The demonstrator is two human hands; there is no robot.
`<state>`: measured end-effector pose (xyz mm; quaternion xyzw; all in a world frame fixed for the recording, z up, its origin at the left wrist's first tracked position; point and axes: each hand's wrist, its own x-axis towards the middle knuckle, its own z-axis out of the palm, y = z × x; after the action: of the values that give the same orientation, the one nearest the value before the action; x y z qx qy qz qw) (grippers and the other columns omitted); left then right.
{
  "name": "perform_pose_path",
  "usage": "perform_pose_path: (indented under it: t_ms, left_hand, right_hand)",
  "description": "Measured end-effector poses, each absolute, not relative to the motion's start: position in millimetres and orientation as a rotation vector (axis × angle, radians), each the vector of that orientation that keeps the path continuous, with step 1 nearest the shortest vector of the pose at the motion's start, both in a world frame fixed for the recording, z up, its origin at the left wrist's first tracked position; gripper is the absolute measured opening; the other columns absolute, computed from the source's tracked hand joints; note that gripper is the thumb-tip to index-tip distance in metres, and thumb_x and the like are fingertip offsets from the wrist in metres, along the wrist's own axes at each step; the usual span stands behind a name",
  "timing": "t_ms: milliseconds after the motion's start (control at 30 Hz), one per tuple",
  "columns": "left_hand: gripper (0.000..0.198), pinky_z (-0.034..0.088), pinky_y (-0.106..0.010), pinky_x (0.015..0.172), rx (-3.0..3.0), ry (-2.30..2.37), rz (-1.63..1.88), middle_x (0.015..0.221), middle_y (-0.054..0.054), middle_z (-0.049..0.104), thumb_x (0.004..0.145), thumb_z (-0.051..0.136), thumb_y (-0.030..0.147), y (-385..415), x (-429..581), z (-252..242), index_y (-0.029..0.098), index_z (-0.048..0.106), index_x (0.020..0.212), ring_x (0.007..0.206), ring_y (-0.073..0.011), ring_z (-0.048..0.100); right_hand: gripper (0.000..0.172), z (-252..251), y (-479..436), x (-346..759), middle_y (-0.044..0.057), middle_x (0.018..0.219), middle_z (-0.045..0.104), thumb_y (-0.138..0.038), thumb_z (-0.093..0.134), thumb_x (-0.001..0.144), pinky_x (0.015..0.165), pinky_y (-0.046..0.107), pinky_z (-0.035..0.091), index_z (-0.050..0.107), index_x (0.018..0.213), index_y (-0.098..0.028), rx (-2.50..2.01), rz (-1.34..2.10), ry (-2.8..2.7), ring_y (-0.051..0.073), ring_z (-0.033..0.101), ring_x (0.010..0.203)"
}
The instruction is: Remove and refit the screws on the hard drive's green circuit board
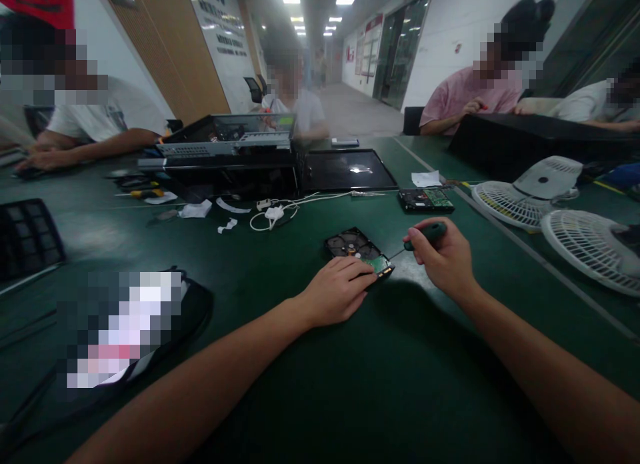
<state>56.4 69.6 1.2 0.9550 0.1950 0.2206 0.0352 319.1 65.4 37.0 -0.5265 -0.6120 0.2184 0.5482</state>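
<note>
A hard drive (pixel 345 241) lies on the green table in front of me, its circuit board side facing up. My left hand (pixel 335 289) rests on the near edge of the drive and holds it, fingers over the green board and thumb hidden beneath or behind. In my right hand (pixel 447 257) is a screwdriver (pixel 431 234) with a dark green handle, gripped between thumb and fingers. Its thin shaft slants down to the left, and the tip is at the right end of the drive's board. Whether the tip sits in a screw is too small to tell.
A second hard drive (pixel 426 200) lies behind my right hand. Further off are an opened computer case (pixel 225 151), a black panel (pixel 347 171) and a white cable (pixel 274 214). White fan parts (pixel 590 244) stand right, a black bag (pixel 197 304) left. Several people sit around the table.
</note>
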Motion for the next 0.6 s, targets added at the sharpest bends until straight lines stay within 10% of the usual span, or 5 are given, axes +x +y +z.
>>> perform_pose_path:
  t_ms: [600]
  left_hand:
    - [0.039,0.048,-0.051,0.109,2.908,0.621,0.688,0.141,-0.013,0.063,0.101,0.058,0.021,67.8,57.3,3.9,0.017,0.059,0.139,0.132,-0.0294,0.057]
  right_hand:
    - [0.030,46.2,57.6,311.6,0.005,0.097,0.072,-0.047,0.063,0.100,0.044,0.027,0.044,0.067,0.117,-0.023,-1.134,0.735,-1.442,0.010,0.057,0.053]
